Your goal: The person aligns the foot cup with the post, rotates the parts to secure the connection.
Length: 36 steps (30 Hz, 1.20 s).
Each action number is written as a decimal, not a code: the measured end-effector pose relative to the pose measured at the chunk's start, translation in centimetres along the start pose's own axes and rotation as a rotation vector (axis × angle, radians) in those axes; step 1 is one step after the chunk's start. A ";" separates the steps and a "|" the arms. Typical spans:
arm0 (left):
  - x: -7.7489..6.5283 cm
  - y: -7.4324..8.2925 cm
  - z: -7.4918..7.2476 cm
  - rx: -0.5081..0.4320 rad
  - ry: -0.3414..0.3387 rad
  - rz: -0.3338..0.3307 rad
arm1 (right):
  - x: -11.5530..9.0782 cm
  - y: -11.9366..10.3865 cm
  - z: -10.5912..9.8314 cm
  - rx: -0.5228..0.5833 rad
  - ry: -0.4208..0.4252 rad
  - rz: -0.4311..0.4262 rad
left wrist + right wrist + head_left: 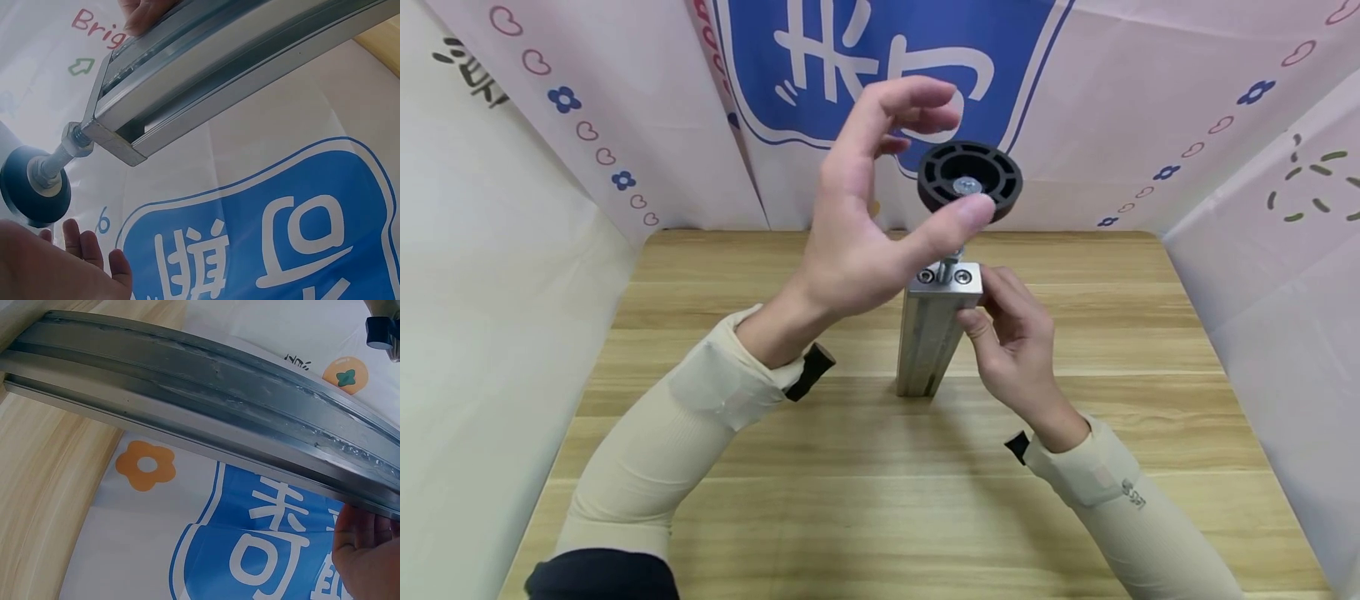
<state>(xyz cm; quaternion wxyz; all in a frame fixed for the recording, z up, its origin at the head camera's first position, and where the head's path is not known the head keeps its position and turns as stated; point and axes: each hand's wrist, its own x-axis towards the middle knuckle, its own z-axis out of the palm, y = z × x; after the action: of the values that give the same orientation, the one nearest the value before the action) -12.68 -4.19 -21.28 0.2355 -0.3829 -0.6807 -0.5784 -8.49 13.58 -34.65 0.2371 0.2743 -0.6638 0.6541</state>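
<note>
An aluminium profile (925, 346) stands upright on the table, two screw heads in its end plate (943, 290). A threaded stem with a nut (76, 140) rises from that plate and carries a round black levelling foot (931, 187). My left hand (857, 217) is at the foot, its thumb overlapping the near rim. The other left fingers arch loosely apart beyond it, away from the rim. My right hand (1018, 342) grips the profile near its top, thumb on the near side and fingers behind. In the right wrist view, the right fingers (353, 540) lie along the profile's edge.
The wood-grain table (820, 517) extends around the profile's base. Behind it hangs a white cloth with a blue printed sign (760, 75), and pale cloth walls (490, 275) rise at both sides. Black straps (811, 371) show at both wrists.
</note>
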 end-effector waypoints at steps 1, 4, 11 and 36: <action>0.0 0.1 0.0 0.018 0.005 -0.002 | 0.0 0.0 0.0 0.001 -0.001 0.000; 0.0 0.2 0.0 0.058 0.007 0.001 | 0.0 0.0 0.0 0.000 -0.004 0.000; 0.1 0.3 0.2 0.083 0.019 -0.003 | 0.0 0.0 -0.1 -0.004 -0.003 0.005; 0.1 -0.5 0.3 -0.131 -0.060 0.088 | 0.0 0.0 -0.2 -0.033 -0.013 0.015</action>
<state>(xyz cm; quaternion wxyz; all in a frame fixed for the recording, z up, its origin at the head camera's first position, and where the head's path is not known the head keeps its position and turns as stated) -13.17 -3.92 -21.56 0.2146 -0.4445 -0.6306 -0.5990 -8.45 13.78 -34.65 0.2325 0.2698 -0.6779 0.6432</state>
